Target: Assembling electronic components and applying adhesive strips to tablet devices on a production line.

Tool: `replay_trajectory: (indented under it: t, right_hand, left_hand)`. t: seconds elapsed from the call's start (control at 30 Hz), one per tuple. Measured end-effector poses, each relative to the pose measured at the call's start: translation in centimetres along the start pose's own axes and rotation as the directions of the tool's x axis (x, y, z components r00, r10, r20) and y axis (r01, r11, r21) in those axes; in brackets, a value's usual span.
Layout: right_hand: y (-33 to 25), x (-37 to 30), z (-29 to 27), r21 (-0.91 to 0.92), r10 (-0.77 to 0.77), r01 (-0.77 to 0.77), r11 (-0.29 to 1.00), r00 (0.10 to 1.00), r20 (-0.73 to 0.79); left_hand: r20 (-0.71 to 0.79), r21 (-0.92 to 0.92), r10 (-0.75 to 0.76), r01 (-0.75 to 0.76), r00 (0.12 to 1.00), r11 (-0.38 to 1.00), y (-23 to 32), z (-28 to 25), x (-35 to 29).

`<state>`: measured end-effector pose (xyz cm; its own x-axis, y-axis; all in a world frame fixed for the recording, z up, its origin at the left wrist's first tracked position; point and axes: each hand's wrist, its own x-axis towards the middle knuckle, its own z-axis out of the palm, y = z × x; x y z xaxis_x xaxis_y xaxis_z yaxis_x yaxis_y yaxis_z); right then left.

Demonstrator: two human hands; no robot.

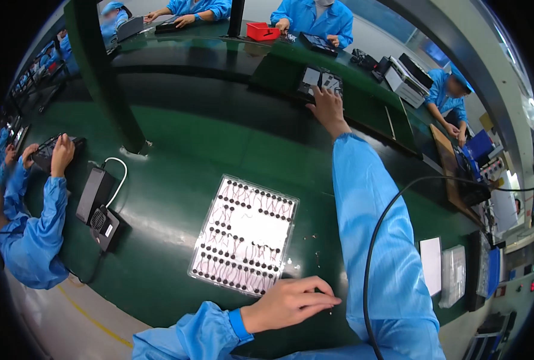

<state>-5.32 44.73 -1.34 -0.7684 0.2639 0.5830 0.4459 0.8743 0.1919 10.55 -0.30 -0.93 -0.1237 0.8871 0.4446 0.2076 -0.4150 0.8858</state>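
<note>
My right hand (pixel 327 109) is stretched far forward, its fingers resting on a dark flat device (pixel 318 80) lying on the raised green belt. Whether it grips the device I cannot tell. My left hand (pixel 291 303) lies near the front edge of the green bench, fingers pinched together on a tiny wired part. Just left of it sits a clear tray (pixel 245 234) holding several rows of small round black parts with thin red leads. Both my arms wear blue sleeves.
A black cable (pixel 372 252) hangs across my right sleeve. A dark device with a white cord (pixel 98 201) lies at the left, near a co-worker's hands (pixel 60 153). Other people in blue sit around the benches. White sheets and clear bags (pixel 444 270) lie at the right.
</note>
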Motion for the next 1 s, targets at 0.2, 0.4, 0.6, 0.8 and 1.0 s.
replay_trajectory:
  t: [0.2, 0.4, 0.6, 0.8, 1.0]
  right_hand:
    - [3.3, 2.5, 1.0, -0.112, -0.192, 0.232, 0.966, 0.939, 0.287]
    - [5.2, 2.0, -1.3, -0.180, -0.277, 0.335, 0.925, 0.918, 0.284]
    - [6.6, -1.1, -4.0, -0.268, -0.445, 0.476, 0.838, 0.879, 0.171]
    - [4.6, -7.4, -2.8, -0.128, -0.359, 0.365, 0.922, 0.931, 0.071]
    - [3.1, -4.7, -2.7, -0.303, -0.226, 0.232, 0.924, 0.972, 0.058]
  left_hand:
    - [0.020, -0.031, -0.019, 0.020, 1.000, 0.999, 0.5, -0.1, 0.0]
    - [0.084, 0.019, -0.063, 0.062, 0.995, 0.998, 0.5, 0.4, 0.5]
    - [0.075, 0.038, -0.045, 0.042, 0.996, 0.998, 0.6, 0.3, 0.0]
    - [0.104, 0.050, -0.023, 0.018, 0.994, 0.999, 1.2, 0.5, -0.2]
    - [0.117, 0.030, 0.033, -0.037, 0.993, 0.999, 1.0, 0.6, 0.1]
